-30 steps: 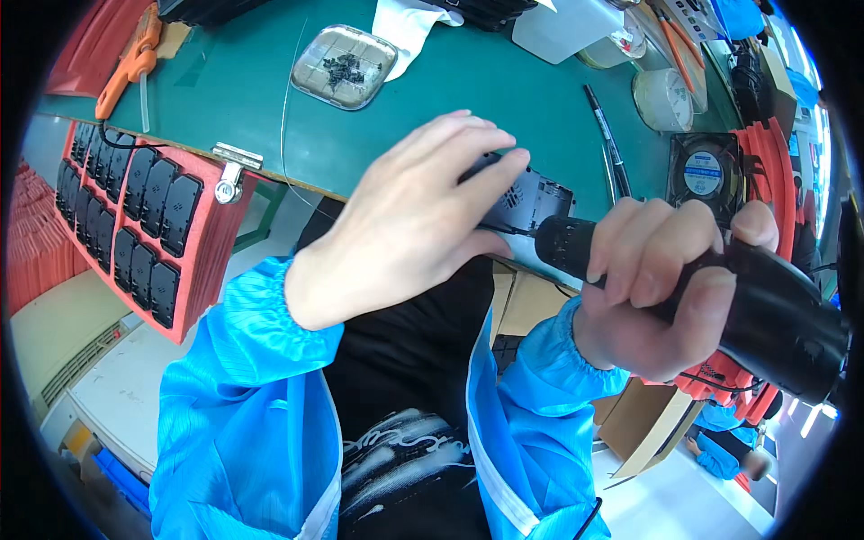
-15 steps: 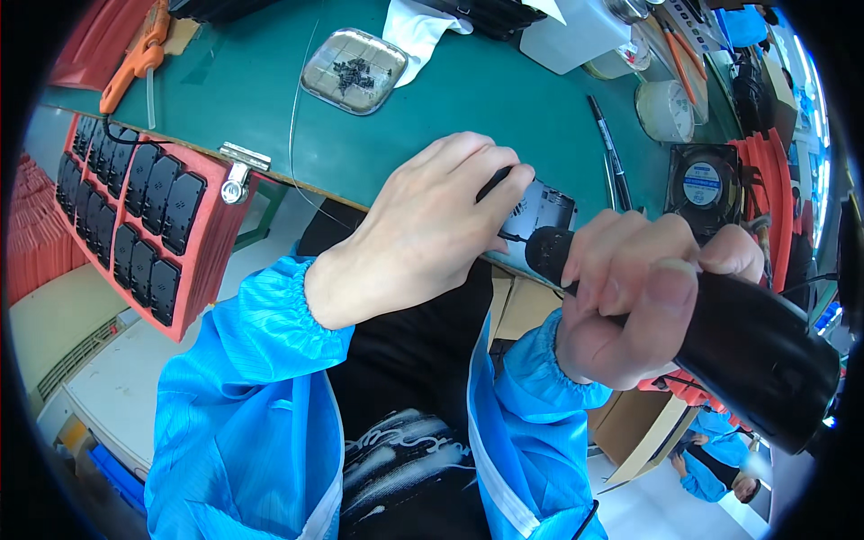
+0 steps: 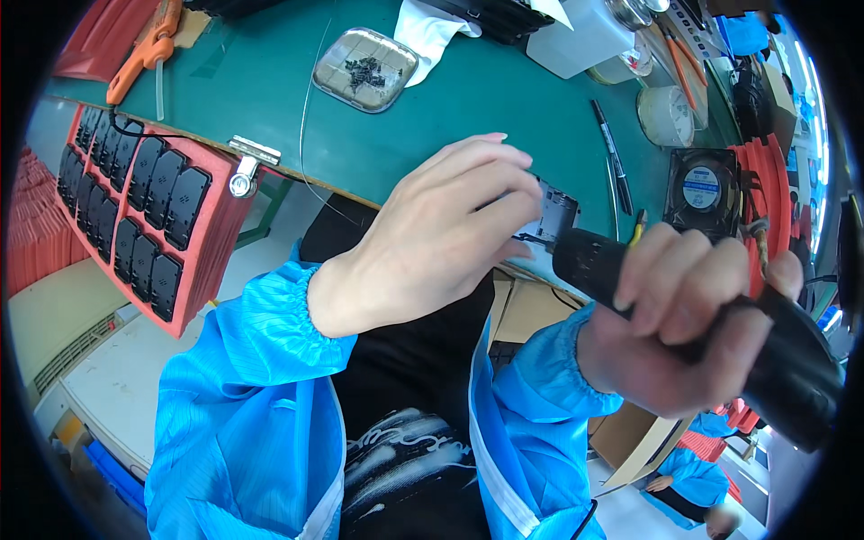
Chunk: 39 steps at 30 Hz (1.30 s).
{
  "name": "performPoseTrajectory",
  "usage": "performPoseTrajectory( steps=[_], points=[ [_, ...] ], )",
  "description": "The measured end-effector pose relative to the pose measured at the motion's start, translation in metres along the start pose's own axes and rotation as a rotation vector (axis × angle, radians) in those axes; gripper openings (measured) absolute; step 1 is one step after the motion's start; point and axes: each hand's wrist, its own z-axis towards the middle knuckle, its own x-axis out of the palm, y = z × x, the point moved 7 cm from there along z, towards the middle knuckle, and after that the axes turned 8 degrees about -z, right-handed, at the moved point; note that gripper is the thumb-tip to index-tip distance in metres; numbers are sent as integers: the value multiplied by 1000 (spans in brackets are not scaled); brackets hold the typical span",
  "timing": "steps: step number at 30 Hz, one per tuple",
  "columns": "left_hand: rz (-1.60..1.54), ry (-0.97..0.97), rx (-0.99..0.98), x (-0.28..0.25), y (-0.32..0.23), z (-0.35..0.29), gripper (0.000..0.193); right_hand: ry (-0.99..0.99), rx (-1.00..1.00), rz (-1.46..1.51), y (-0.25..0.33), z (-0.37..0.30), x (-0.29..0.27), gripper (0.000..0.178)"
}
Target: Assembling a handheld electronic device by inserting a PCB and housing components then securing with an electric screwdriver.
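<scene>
My left hand (image 3: 441, 225) is closed over a small electronic device (image 3: 558, 212) at the table's near edge. Its fingers cover most of the device, leaving a grey and black part in sight on the right. In my right hand (image 3: 688, 324) is a black electric screwdriver (image 3: 585, 261), held tilted, with its bit pointing left at the device beside my left fingertips. Whether the bit touches a screw is hidden. Beyond my left hand sits a square metal dish (image 3: 338, 83) with a heap of tiny dark screws.
At left, a red foam tray (image 3: 202, 243) holds several black casings, near a metal clamp (image 3: 243, 180) on the table edge. An orange glue gun (image 3: 144, 63) lies at far left. Right of the device are a black pen (image 3: 610, 144) and a cooling fan (image 3: 702, 189).
My right hand has moved right along the screwdriver, uncovering more of its front end. The left hand keeps its place on the device, its fingers slightly shifted.
</scene>
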Motion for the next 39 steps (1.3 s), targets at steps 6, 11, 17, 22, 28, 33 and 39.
performPoseTrajectory(
  steps=[6,11,17,22,28,33,39],
  points=[
    [326,-111,93,-46,7,3,27,35,-73,107,9,16,-11,40],
    [546,-258,-33,-90,24,4,25,-31,-30,168,-19,21,-14,39],
    [369,31,-93,-38,-2,-7,43,-67,-82,192,-42,30,6,34],
    [324,35,-145,-3,-2,-19,51,-2,-70,290,-57,37,19,32],
    [396,2,-88,6,2,-25,56,64,-61,403,-65,41,28,30],
    [413,-19,-23,5,2,-24,46,32,-46,332,-60,38,32,26],
    [403,-43,-42,5,4,-26,57,-138,-23,31,-54,36,33,19]
  ],
)
